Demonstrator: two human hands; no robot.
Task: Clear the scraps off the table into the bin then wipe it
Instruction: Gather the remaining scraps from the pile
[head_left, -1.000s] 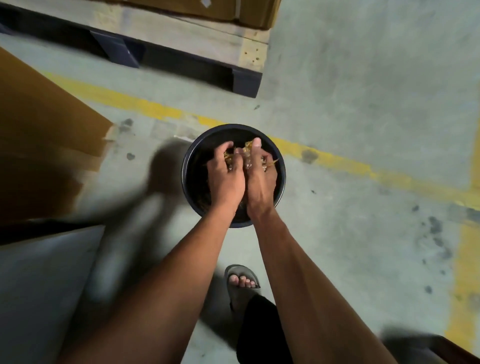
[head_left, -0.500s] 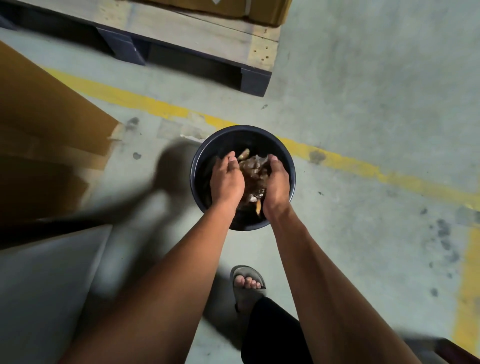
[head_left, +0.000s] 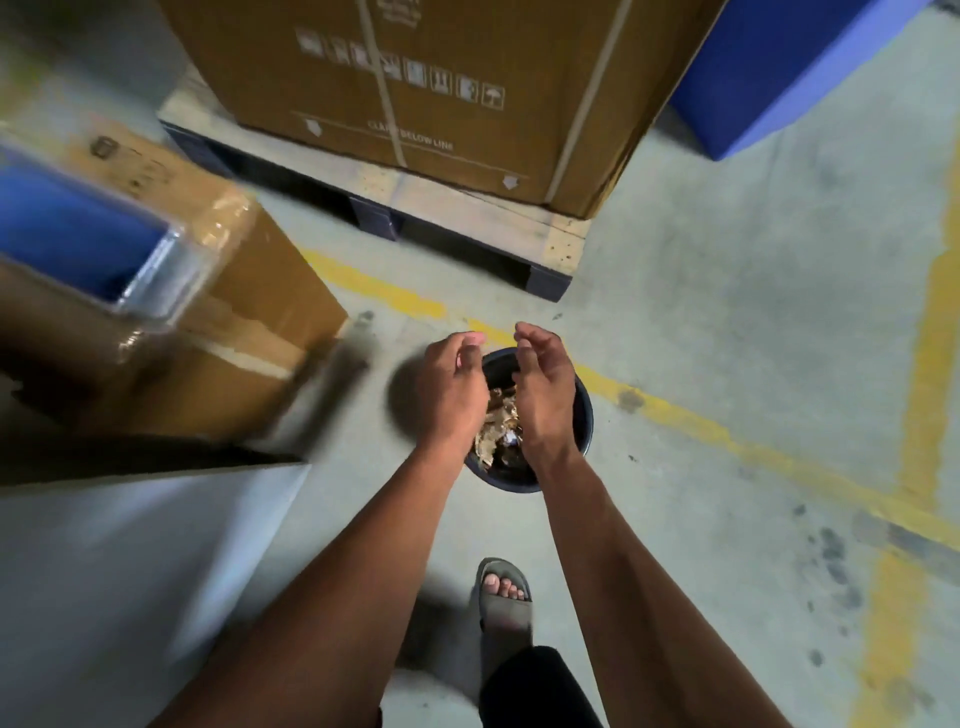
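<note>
Scraps (head_left: 497, 423): lying in the dark bin (head_left: 583, 415) on the floor, beside my sandalled foot (head_left: 504, 597).
Left hand (head_left: 449, 387): loosely curled, empty, above the bin's rim so crumbs fall inside.
Right hand (head_left: 545, 387): likewise, holding nothing.
Counter: grey corner (head_left: 130, 545) at my left, wiping not yet begun.

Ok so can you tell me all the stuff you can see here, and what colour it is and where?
bin: one, dark, on the floor under the hands
scraps: a heap, brown and pale, inside the bin
big carton: one, brown, top middle, on the pallet
pallet: one, pale wood with dark feet, under the big carton
wrapped carton: one, brown, left
blue block: one, top right
floor lines: yellow, crossing the grey floor
sandal: one, grey, bottom middle, on a foot
left hand: one, curled and empty, over the bin
right hand: one, curled and empty, over the bin
</note>
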